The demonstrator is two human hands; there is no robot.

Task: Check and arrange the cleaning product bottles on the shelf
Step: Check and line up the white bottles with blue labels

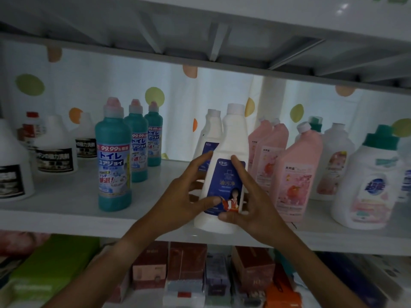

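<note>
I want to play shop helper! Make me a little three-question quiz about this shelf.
1. True or false: both hands hold the white bottle with the blue label.
2. How many teal bottles stand in a row left of it?
3. What colour are the bottles just right of it: A pink, B black, C yellow?

Key:
1. True: left hand and right hand grip it.
2. Three teal bottles.
3. A: the pink bottles.

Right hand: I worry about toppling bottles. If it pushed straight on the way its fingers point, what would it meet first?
The right hand already touches the front white bottle; next probably the second white bottle behind, though depth is unclear.
</note>
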